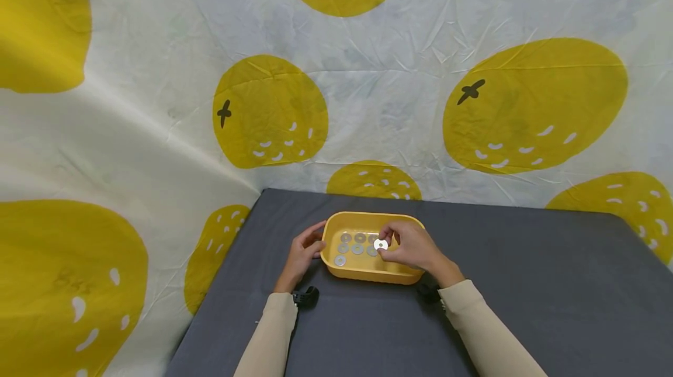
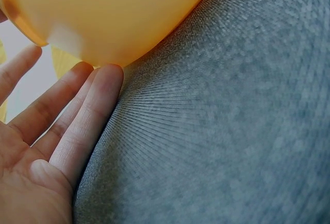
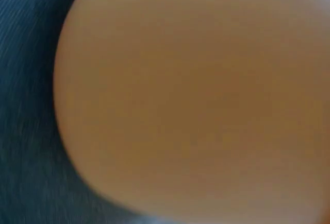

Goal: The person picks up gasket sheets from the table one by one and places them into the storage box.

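Observation:
A yellow plastic tub (image 1: 357,275) with rounded corners sits on the grey cloth. On its floor, flat silver washers (image 1: 345,238) lie in loose rows toward the left and middle. My right hand (image 1: 412,248) is over the right part of the tub, pinching one washer (image 1: 376,244) between thumb and fingertips. At the tub's left end is my left hand (image 1: 304,253), its thumb close to the rim. The left wrist view shows the left fingers (image 2: 105,90) extended, tips against the outer wall. Blurred tub wall (image 3: 196,100) fills most of the right wrist view.
Dark grey cloth (image 1: 526,283) covers the table. A white curtain with yellow fruit shapes (image 1: 378,114) hangs behind the table and along its left side. Black straps (image 1: 306,297) with camera units circle both wrists.

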`<state>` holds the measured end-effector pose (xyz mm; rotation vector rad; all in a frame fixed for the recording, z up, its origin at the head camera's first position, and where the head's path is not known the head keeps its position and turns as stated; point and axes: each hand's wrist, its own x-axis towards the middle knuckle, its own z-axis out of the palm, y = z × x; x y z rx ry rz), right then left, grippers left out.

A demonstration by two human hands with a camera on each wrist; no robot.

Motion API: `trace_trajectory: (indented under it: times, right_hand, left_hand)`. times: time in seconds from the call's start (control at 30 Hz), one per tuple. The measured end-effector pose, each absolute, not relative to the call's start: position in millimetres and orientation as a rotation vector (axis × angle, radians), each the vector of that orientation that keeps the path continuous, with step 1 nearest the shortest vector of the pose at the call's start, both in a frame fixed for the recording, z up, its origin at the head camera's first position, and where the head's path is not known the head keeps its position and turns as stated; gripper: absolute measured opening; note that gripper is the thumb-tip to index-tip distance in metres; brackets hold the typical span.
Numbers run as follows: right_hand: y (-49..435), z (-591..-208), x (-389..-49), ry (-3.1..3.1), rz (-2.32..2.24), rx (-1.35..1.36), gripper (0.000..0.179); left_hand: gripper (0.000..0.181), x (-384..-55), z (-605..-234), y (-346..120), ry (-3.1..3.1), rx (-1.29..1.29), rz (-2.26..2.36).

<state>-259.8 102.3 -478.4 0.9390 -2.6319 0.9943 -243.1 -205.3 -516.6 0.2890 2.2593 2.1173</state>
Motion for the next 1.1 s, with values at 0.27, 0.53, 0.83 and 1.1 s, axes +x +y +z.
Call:
trace_trajectory:
  times: [0.27,0.53,0.83,1.1]
  right_hand:
    - [80,-485,-263,-2.648,1.02,0.989,0.016]
    - [64,-486,-263,-2.731,0.948,0.967,0.015]
    - [57,-491,-266,-2.755,0.902,0.996,0.01]
    - [62,-491,-265,-2.788,0.957,0.94,0.008]
  left_hand:
    - [0.054,-240,-516,-207,2.271,0.292,2.092]
    - [0.054,-238,-516,-206,2.265,0.306,2.11]
    - [0.053,-239,-517,-206,2.273,0.313,2.108]
    - [0.054,-240,-519,-204,2.293,0.312,2.117]
